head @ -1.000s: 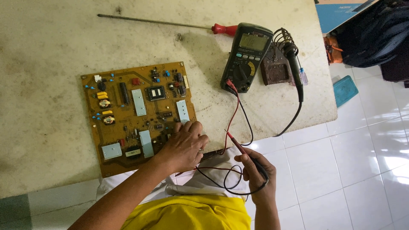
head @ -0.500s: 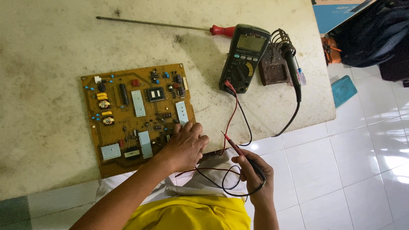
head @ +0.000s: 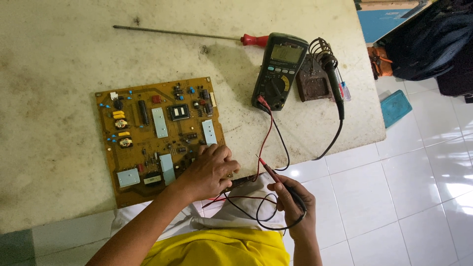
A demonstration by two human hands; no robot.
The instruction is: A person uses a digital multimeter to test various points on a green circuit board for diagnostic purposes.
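A brown circuit board with yellow and blue parts lies flat on the stained white table. My left hand rests on the board's near right corner, fingers curled; a dark probe seems to lie under it, but I cannot tell whether it is gripped. My right hand is off the table's front edge, closed on a red-tipped probe that points up and left. Red and black leads run from the probes to a dark multimeter further back.
A long screwdriver with a red handle lies at the back of the table. A soldering iron leans on its rusty stand right of the meter. A black bag and a blue box sit on the white tiled floor.
My right hand has shifted slightly, the red probe tip rising a little toward the table edge. My left hand stays on the board's corner.
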